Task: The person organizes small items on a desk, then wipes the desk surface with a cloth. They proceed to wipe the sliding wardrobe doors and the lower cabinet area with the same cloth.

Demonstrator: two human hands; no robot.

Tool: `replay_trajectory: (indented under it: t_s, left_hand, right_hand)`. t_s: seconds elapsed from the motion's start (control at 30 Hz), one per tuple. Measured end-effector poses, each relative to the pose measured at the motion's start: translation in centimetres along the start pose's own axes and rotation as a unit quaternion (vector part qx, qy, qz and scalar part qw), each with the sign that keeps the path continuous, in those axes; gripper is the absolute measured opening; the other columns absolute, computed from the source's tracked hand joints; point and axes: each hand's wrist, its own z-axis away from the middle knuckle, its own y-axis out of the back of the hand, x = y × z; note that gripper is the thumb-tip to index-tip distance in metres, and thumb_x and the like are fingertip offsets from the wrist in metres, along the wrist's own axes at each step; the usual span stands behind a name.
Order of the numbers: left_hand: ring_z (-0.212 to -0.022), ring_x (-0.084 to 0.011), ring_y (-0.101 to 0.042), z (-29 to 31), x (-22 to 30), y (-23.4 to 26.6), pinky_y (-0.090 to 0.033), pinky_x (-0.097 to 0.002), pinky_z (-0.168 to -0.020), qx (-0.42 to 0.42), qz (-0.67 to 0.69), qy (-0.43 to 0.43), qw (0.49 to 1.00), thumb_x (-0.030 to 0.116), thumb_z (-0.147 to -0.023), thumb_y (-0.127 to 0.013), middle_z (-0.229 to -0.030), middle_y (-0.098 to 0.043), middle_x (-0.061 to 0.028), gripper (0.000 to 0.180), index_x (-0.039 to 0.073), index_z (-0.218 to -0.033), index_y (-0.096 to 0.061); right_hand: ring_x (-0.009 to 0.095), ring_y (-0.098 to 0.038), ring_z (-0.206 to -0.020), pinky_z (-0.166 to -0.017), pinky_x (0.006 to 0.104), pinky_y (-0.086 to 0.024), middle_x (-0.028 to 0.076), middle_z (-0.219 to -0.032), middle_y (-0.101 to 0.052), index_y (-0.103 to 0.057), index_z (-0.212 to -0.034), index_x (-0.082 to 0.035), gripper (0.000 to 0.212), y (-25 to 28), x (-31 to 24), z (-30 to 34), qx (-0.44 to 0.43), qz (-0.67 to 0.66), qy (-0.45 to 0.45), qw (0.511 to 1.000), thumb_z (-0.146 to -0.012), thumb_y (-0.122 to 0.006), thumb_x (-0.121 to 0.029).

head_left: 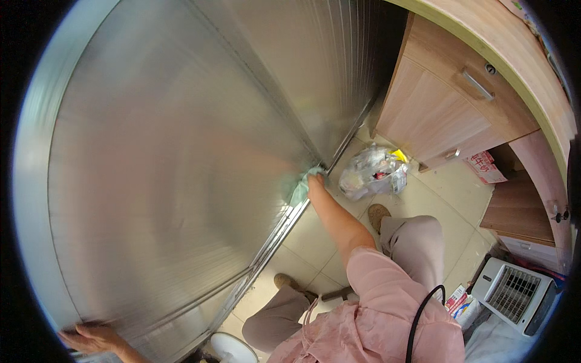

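Observation:
A large, shiny metallic-looking panel stands in front of me, with a metal rail along its lower edge. My right hand is closed on a pale green cloth. It presses the cloth against the foot of the panel, close to the corner where a second ribbed panel meets it. Far to the lower left, my left hand lies with fingers stretched out against the panel's pale frame, and its fingertips are partly lost in shadow.
On the tiled floor, a clear plastic bag of mixed items sits right of my right hand. Wooden cabinets line the right side, with a red-and-white carton and a grey-white fan-like appliance. A round white object is at lower left.

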Motion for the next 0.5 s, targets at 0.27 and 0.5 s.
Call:
replay_trajectory:
  t_s: [0.27,0.5]
  left_hand:
    - [-0.132,-0.0311,-0.04,0.3,0.6,1.1,-0.03,-0.0459,-0.108,-0.014,-0.022,-0.003,1.0,0.047,-0.099,-0.033,-0.141,-0.044,-0.0169,0.06,0.003,-0.138,-0.043]
    - [-0.136,-0.0284,-0.035,-0.2,1.2,1.6,-0.022,-0.0458,-0.111,-0.023,0.016,0.051,0.998,0.046,-0.098,-0.037,-0.144,-0.042,-0.0114,0.058,0.006,-0.139,-0.042]
  right_hand:
    - [0.032,-0.039,-0.129,-0.106,0.0384,-0.03,0.019,-0.143,-0.036,-0.043,-0.134,-0.004,0.049,3.5,-10.2,22.5,-0.204,-0.255,0.221,0.919,-0.098,-0.046,-0.037]
    - [0.042,-0.038,-0.118,-0.098,0.047,-0.033,0.026,-0.127,-0.04,-0.058,-0.109,-0.001,0.027,6.6,-21.6,45.0,-0.087,-0.115,0.817,0.558,-0.088,-0.06,-0.017]
